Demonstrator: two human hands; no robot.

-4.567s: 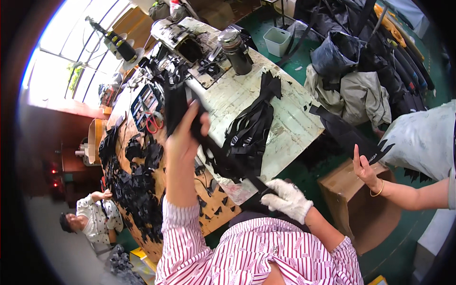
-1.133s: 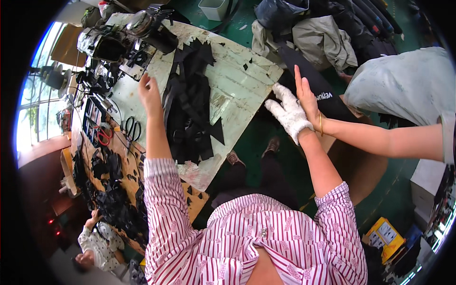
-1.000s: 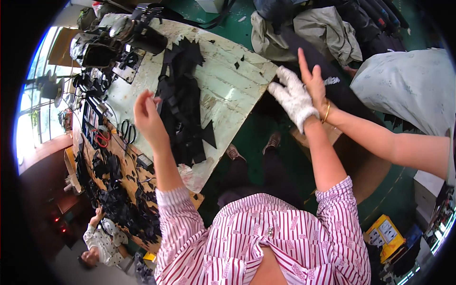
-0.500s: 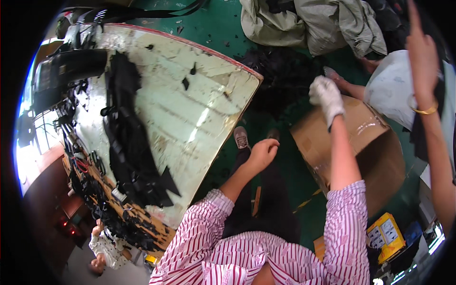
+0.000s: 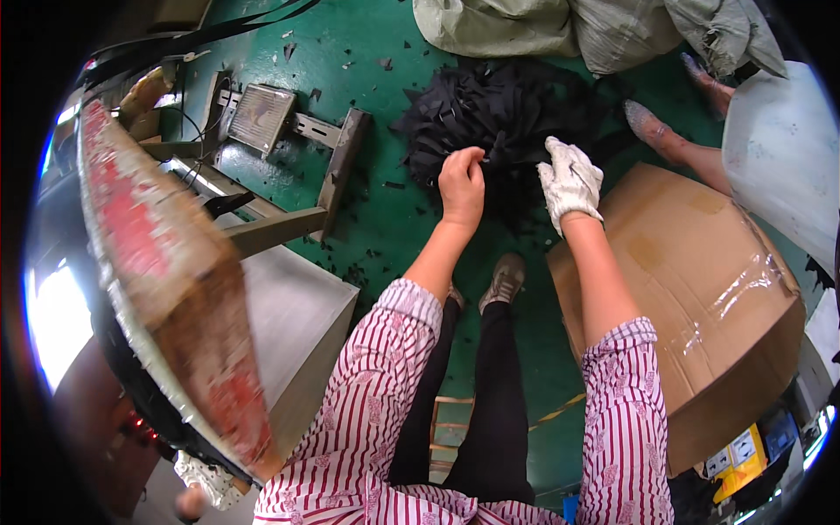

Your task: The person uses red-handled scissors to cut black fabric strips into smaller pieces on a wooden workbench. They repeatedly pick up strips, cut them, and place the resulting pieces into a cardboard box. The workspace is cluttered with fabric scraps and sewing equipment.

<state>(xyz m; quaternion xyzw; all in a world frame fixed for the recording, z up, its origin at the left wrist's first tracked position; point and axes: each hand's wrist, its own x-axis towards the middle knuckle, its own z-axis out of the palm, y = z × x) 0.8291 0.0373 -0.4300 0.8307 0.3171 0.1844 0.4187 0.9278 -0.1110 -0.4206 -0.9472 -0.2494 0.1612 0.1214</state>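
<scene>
Reaching down over the green floor (image 5: 385,227), the bare left hand (image 5: 461,179) pinches a black fabric strip at the near edge of the heaped black fabric offcuts (image 5: 499,114), while the white-gloved right hand (image 5: 570,179), fingers curled loosely, rests beside it by the brown cardboard box (image 5: 691,289).

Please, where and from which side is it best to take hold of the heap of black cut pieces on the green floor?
Probably at the near top edge of the black heap, coming from above. Loose strips stick up there, and both hands, the bare left hand and the gloved right hand, already reach that edge. The cardboard box crowds the right side.
</scene>
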